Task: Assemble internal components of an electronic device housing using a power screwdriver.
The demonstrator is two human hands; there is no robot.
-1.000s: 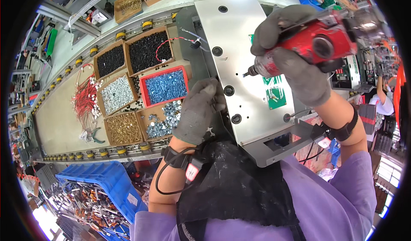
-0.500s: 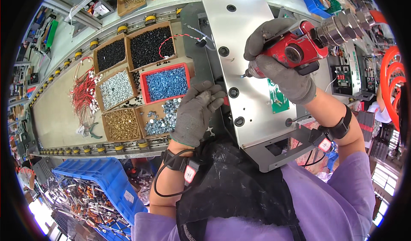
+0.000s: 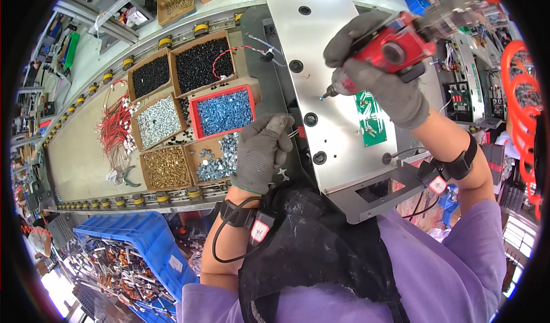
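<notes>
My gloved right hand (image 3: 385,91) is wrapped around a red air screwdriver (image 3: 395,52). Its bit points left and down at the silver metal panel (image 3: 341,151), with a small bluish piece at the tip. Whether the tip touches the metal I cannot tell. A green circuit board (image 3: 372,122) is on the panel, partly beneath my right wrist. Left of the panel, my gloved left hand (image 3: 263,148) has its fingers curled in, and what they hold, if anything, is hidden. Close to those fingertips, a small red connector (image 3: 300,131) with thin pale wires lies at the panel's edge.
Left of my left hand stand a red tray of blue screws (image 3: 223,112), boxes of black screws (image 3: 204,59), silver screws (image 3: 156,120) and brass screws (image 3: 166,167). Red wires (image 3: 114,125) lie beyond them. A blue crate (image 3: 137,237) sits lower left; an orange coiled hose (image 3: 513,111) hangs right.
My left hand has gone from loosely spread fingers to curled ones. The screwdriver in my right hand has shifted slightly left, its rear end blurred by motion.
</notes>
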